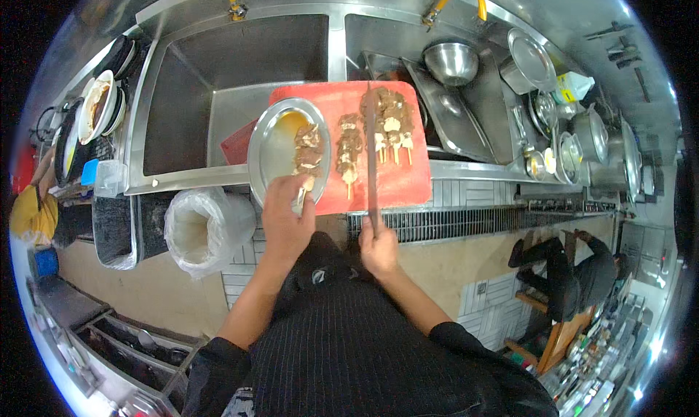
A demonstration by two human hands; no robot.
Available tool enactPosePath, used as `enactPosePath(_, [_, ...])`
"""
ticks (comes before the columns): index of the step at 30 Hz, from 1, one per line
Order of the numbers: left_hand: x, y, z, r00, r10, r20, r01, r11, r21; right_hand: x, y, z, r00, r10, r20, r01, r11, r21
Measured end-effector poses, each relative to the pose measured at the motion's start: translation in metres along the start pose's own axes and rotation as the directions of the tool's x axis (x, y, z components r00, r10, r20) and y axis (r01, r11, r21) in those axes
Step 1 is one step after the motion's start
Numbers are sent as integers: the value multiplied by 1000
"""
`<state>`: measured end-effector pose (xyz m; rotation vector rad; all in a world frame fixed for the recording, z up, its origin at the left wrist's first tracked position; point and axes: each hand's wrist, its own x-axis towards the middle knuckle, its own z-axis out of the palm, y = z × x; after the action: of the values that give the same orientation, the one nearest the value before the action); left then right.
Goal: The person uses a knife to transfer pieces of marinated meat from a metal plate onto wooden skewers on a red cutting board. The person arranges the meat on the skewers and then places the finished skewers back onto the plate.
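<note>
My left hand point(289, 209) pinches the stick end of a meat skewer point(309, 146) that lies over the right side of an oval metal platter point(267, 144). Some orange liquid shows in the platter. In my right hand point(379, 247) is a long knife point(372, 144), its blade pointing away from me across a red cutting board point(327, 94). Left of the blade, one meat skewer point(349, 149) rests on the board. To the right of the blade, several more skewers point(392, 116) lie side by side, their sticks towards me.
The board bridges two steel sinks point(246, 97). Metal trays point(453, 116) and a steel bowl point(451, 63) stand in the right one. Used plates point(98, 108) are at far left, pots point(590, 133) at right. A lined bin point(194, 228) stands below. One person point(579, 275) sits at right; another point(35, 215) is at far left.
</note>
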<state>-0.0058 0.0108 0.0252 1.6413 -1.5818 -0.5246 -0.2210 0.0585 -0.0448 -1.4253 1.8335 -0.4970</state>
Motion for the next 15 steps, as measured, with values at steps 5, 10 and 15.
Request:
enactPosePath(5, [2, 16, 77, 955, -55, 293, -16, 972, 235, 24, 18, -29, 982, -154, 105, 158, 987, -32])
enactPosePath(10, [-1, 8, 128, 954, -171, 246, 67, 923, 380, 21, 42, -100, 983, -138, 121, 93, 944, 317])
enactPosePath(15, [7, 19, 109, 785, -505, 359, 616, 699, -364, 35, 62, -155, 981, -117, 155, 65, 950, 305])
